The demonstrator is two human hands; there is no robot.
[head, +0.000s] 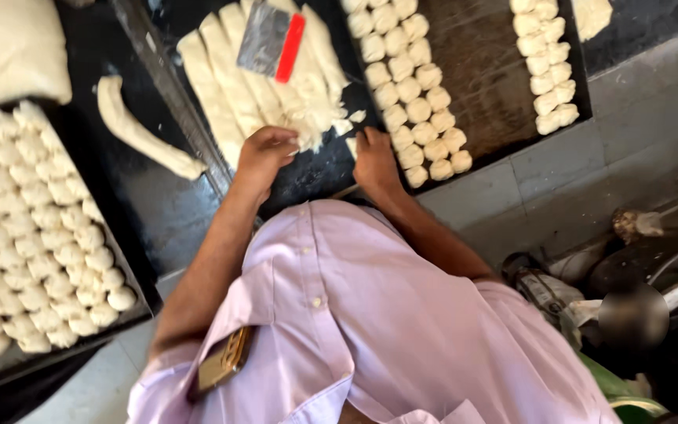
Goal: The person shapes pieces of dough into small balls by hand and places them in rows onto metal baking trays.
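Where dough strips (260,74) lie, a dark, perhaps floured counter (158,196) meets grey tiles (653,94).

A single head-worn camera looks steeply down, close over the person's lilac button shirt (370,330), which fills the lower middle of the frame. The dark bench (158,204) runs across the upper half, tilted in the frame, and grey floor tiles (543,180) show at right. No second view exists.
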